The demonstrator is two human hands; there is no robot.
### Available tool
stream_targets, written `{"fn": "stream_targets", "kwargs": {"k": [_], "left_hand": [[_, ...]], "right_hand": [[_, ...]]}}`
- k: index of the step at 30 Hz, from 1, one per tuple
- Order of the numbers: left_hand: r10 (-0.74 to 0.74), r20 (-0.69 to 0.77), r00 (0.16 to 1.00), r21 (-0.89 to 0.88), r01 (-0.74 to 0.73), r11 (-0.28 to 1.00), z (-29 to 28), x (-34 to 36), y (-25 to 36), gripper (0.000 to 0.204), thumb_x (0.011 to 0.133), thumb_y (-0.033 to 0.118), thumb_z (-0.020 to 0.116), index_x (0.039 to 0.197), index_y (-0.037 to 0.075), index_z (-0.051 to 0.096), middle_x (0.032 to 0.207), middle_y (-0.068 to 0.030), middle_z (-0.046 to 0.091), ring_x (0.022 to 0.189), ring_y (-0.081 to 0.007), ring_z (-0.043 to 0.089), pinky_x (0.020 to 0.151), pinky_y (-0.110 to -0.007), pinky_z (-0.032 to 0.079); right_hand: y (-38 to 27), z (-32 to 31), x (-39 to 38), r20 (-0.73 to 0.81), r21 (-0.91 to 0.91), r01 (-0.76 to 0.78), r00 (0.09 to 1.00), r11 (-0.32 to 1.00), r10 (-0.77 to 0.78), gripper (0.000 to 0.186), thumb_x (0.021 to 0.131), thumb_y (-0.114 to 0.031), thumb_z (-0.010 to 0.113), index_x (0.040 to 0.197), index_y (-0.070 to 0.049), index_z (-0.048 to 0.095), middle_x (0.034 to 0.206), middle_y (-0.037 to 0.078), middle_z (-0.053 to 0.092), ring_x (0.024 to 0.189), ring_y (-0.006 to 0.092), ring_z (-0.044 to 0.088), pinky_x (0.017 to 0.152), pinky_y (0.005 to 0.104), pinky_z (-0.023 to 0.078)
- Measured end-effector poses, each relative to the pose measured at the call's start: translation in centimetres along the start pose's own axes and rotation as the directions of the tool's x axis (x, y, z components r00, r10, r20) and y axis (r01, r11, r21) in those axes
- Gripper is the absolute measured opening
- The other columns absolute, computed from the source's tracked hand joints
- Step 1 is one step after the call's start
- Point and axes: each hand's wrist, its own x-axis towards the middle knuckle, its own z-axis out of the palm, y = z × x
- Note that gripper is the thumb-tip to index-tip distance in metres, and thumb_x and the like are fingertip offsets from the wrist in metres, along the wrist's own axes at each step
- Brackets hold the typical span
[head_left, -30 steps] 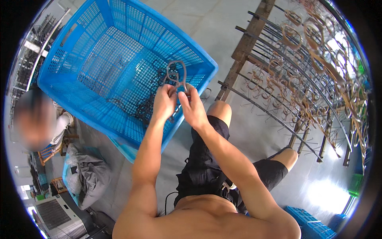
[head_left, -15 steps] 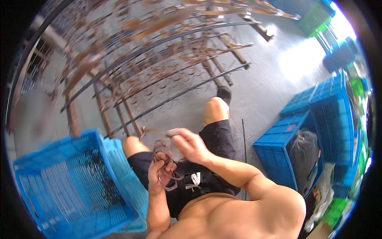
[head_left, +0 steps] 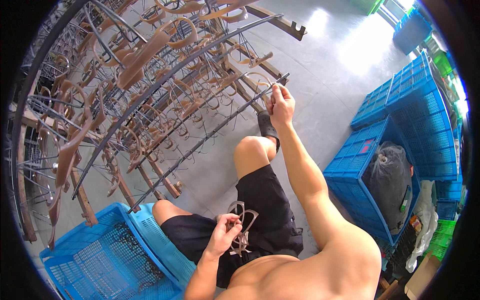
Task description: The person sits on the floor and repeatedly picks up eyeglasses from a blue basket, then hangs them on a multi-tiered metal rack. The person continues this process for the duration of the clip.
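My left hand is closed around several brownish-grey eyeglass frames, their open rims fanned out above my lap. At the far end of a dark rod on the rack, my right hand is stretched out, its fingers pinched on a pale brown eyeglass frame. That frame lies against the rod end; my fingers cover part of it, and I cannot tell whether it hangs on a hook. Many brown frames hang from thin wire hooks along the rack's other rods.
A blue crate with dark wiry pieces stands at the lower left, beside a light-blue crate. Blue crates are stacked on the right, one holding a dark plastic bag. Rusty rack arms jut toward my legs.
My right hand has gone from beside the left hand out to the rod's far end. My left hand, with its frames, has shifted slightly right and down. The view has turned and sharpened.
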Motion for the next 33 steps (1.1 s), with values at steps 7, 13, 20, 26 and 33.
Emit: {"fn": "stream_targets", "kwargs": {"k": [7, 13, 20, 26, 33], "left_hand": [[0.057, -0.296, 0.953, -0.116, -0.095, 0.989, -0.7, 1.0, 1.1, 0.056, 0.077, -0.005, 0.052, 0.128, 0.005, 0.03, 0.083, -0.0086, 0.059, 0.066, -0.0118, 0.057, 0.057, -0.023, 0.047], [0.135, -0.317, 0.939, -0.211, -0.208, 0.955, -1.3, 1.5, 1.4, 0.026, 0.078, 0.001, 0.06, 0.103, 0.001, 0.054, 0.08, -0.01, 0.065, 0.06, -0.011, 0.058, 0.055, -0.022, 0.047], [0.082, -0.27, 0.96, -0.113, -0.116, 0.987, -1.8, 1.0, 2.7, 0.031, 0.079, 0.001, 0.06, 0.109, 0.002, 0.054, 0.083, -0.0099, 0.065, 0.065, -0.0112, 0.061, 0.055, -0.021, 0.05], [0.162, -0.256, 0.953, -0.264, -0.23, 0.937, -1.4, 1.1, 2.6, 0.038, 0.082, 0.002, 0.063, 0.115, 0.014, 0.048, 0.083, -0.0078, 0.063, 0.054, -0.0071, 0.052, 0.043, -0.016, 0.04], [0.215, -0.318, 0.923, -0.347, -0.324, 0.88, -2.2, 1.0, 2.6, 0.026, 0.082, 0.01, 0.067, 0.104, 0.012, 0.054, 0.086, -0.0068, 0.064, 0.058, -0.0064, 0.053, 0.044, -0.016, 0.041]], "right_hand": [[-0.4, -0.1, 1.0, 0.098, 0.032, -0.019, 0.995, 0.999, 0.016, 0.015, 0.09, -0.017, 0.056, 0.089, -0.002, 0.059, 0.056, -0.002, 0.046, 0.039, 0.006, 0.037, 0.034, 0.0202, 0.026], [-0.8, -0.2, 1.0, 0.132, 0.014, -0.085, 0.988, 0.996, 0.083, 0.015, 0.089, -0.016, 0.056, 0.091, -0.002, 0.06, 0.057, -0.002, 0.047, 0.04, 0.0058, 0.038, 0.035, 0.0194, 0.027], [-0.6, 0.3, 1.0, 0.114, -0.02, -0.083, 0.99, 0.996, 0.085, 0.017, 0.089, -0.015, 0.056, 0.095, 0.0, 0.061, 0.057, -0.003, 0.046, 0.041, 0.0045, 0.037, 0.036, 0.0189, 0.026], [-0.8, 1.1, 0.2, 0.191, -0.088, 0.004, 0.981, 0.996, 0.013, 0.017, 0.089, -0.016, 0.057, 0.095, -0.001, 0.063, 0.055, -0.003, 0.046, 0.041, 0.0034, 0.037, 0.036, 0.0192, 0.028], [0.3, 1.9, -1.2, 0.238, -0.442, 0.261, 0.957, 0.858, -0.168, 0.018, 0.087, -0.014, 0.059, 0.098, -0.001, 0.065, 0.061, -0.005, 0.051, 0.052, 0.0016, 0.039, 0.045, 0.0185, 0.031]]}}
